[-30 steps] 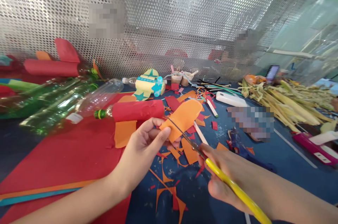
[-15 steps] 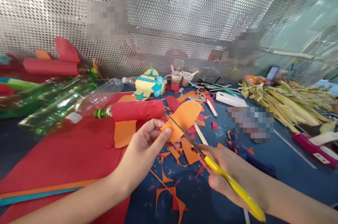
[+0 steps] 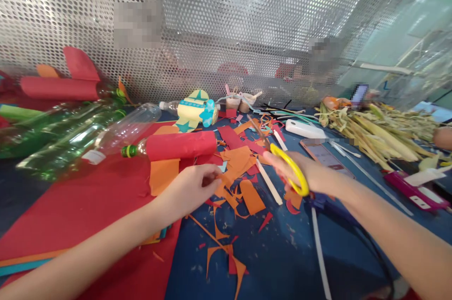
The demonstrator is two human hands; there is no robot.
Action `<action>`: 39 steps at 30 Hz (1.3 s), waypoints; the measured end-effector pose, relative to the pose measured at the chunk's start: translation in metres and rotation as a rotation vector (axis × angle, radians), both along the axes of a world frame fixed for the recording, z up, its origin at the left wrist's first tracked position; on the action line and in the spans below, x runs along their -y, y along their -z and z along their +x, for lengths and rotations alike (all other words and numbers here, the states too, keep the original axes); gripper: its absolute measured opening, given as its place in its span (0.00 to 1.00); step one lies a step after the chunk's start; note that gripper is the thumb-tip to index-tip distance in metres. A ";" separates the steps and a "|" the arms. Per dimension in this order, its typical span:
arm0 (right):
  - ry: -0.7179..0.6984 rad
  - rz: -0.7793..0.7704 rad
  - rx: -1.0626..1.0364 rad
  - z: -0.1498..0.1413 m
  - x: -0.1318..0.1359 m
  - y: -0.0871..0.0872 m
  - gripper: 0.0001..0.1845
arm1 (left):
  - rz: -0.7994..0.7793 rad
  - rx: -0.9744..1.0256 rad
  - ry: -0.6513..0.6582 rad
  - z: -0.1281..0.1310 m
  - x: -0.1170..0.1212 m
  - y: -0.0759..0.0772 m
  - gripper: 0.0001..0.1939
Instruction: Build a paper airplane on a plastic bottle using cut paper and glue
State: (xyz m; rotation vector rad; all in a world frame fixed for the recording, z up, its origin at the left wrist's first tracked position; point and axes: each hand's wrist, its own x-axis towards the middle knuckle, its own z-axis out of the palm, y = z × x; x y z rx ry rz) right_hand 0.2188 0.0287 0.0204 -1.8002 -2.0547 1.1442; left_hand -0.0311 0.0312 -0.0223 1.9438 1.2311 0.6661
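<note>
My left hand (image 3: pixel 197 187) hovers by the scattered orange paper scraps (image 3: pixel 237 161), its fingers curled in and no paper visible in them. Yellow-handled scissors (image 3: pixel 291 168) are in my right hand (image 3: pixel 300 168), their blades pointing up and away over the scraps. An orange piece with a rounded end (image 3: pixel 252 197) lies between my hands. To the left of the scraps rests a bottle wrapped in red paper (image 3: pixel 181 145), with an orange paper flap (image 3: pixel 164 176) on its near side.
Red sheets (image 3: pixel 106 224) spread across the left, with plastic bottles (image 3: pixel 76 137) behind. A decorated yellow bottle (image 3: pixel 192 110) and small cups (image 3: pixel 243 101) stand near the perforated metal screen (image 3: pixel 226 17). At right are a phone (image 3: pixel 326 156), dried husks (image 3: pixel 381 135) and a magenta power strip (image 3: pixel 416 191).
The orange cutout has left my left hand, whose fingers are now curled. My right hand has moved up and away with the scissors, swinging the blades upward.
</note>
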 end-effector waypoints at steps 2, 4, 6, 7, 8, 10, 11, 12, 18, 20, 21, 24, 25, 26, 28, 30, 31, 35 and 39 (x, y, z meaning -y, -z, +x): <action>-0.058 0.171 0.269 0.009 -0.024 -0.002 0.24 | 0.037 -0.084 0.054 -0.003 0.000 -0.001 0.09; -0.033 0.302 0.510 0.015 -0.047 0.000 0.19 | 0.027 -0.124 0.108 -0.005 0.000 -0.002 0.13; 0.007 0.343 0.555 0.017 -0.063 0.007 0.14 | 0.056 -0.188 0.151 -0.006 0.000 -0.002 0.12; 0.005 0.358 0.561 0.016 -0.068 0.011 0.12 | 0.090 -0.233 0.167 -0.006 -0.001 -0.001 0.11; -0.002 0.374 0.559 0.014 -0.071 0.015 0.11 | 0.133 -0.278 0.178 -0.006 -0.002 -0.001 0.11; -0.025 0.426 0.543 0.007 -0.072 0.021 0.09 | 0.226 -0.361 0.196 -0.008 -0.005 0.002 0.11; -0.046 0.462 0.524 0.001 -0.071 0.023 0.07 | 0.267 -0.392 0.203 -0.009 -0.007 0.003 0.11; -0.079 0.499 0.497 -0.005 -0.070 0.025 0.07 | 0.299 -0.414 0.211 -0.010 -0.008 0.005 0.11; -0.379 0.564 0.277 -0.037 -0.072 0.038 0.17 | 0.462 -0.386 0.214 -0.004 0.000 0.009 0.12; -0.380 0.562 0.249 -0.039 -0.075 0.041 0.17 | 0.532 -0.333 0.245 0.002 0.008 0.010 0.13; -0.374 0.564 0.236 -0.040 -0.077 0.042 0.17 | 0.547 -0.312 0.292 0.005 0.012 0.010 0.13; -0.364 0.575 0.190 -0.037 -0.078 0.043 0.15 | 0.545 -0.346 0.466 0.012 0.026 0.013 0.17; -0.367 0.574 0.173 -0.035 -0.077 0.043 0.14 | 0.539 -0.372 0.514 0.014 0.029 0.014 0.19; -0.371 0.570 0.156 -0.034 -0.076 0.043 0.14 | 0.532 -0.401 0.548 0.015 0.032 0.015 0.21; -0.379 0.558 0.130 -0.031 -0.074 0.045 0.12 | 0.525 -0.443 0.586 0.016 0.035 0.018 0.23; -0.374 0.558 0.117 -0.028 -0.072 0.047 0.09 | 0.528 -0.464 0.589 0.017 0.037 0.021 0.22; -0.369 0.562 0.114 -0.027 -0.072 0.047 0.07 | 0.534 -0.465 0.585 0.017 0.037 0.022 0.22; -0.374 0.552 0.102 -0.024 -0.071 0.048 0.12 | 0.539 -0.466 0.580 0.018 0.037 0.024 0.23; -0.368 0.525 0.078 -0.027 -0.071 0.049 0.06 | 0.516 -0.452 0.564 0.019 0.038 0.024 0.24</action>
